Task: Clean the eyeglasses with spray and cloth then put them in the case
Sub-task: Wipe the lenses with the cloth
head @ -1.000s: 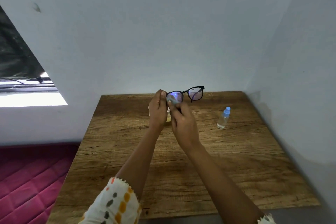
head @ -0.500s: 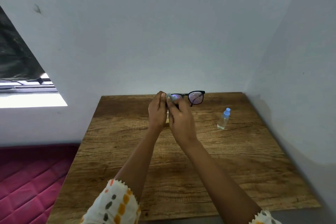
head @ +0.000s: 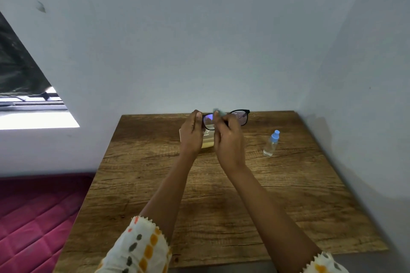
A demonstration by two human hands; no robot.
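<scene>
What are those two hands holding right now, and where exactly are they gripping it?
The left hand pinches the black-framed eyeglasses by one outer corner of the frame. The right hand pinches a small pale-green cloth against them near the bridge.

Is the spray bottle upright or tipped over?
Upright: the spray bottle stands on the table, blue cap on top.

colours and patterns around the grip

within the grip, a black frame and a violet sheen on the lenses are shown by the eyeglasses (head: 243,117), and the cloth (head: 217,112) is seen as pale blue-green. just beneath the grip a cream case (head: 208,143) is glimpsed. to the right of the grip a clear spray bottle (head: 269,147) is topped in light blue. brown wood grain is carried by the table (head: 288,195); white sleeves (head: 142,248) are dotted orange and grey; magenta quilting is seen on the bedding (head: 28,217) far left.
</scene>
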